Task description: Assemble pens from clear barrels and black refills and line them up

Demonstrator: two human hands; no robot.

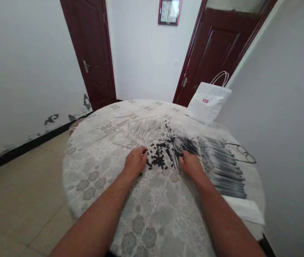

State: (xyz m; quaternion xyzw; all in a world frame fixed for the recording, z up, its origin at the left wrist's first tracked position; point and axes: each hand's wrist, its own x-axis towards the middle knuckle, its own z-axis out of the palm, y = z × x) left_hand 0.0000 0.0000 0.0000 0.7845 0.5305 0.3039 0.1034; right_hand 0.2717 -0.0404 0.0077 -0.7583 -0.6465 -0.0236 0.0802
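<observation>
Flowered tablecloth [157,207] bears stubby black pieces [157,160] and slim translucent tubes [142,130].

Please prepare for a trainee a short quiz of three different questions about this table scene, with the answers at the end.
1. What colour are the small pieces clustered between the left hand and the right hand?
A) red
B) black
C) blue

2. Which hand is nearer to the thin dark rods?

3. True or false: the white paper bag hangs from a door handle.

Key:
1. B
2. The right hand
3. False; it stands on the table.
</observation>
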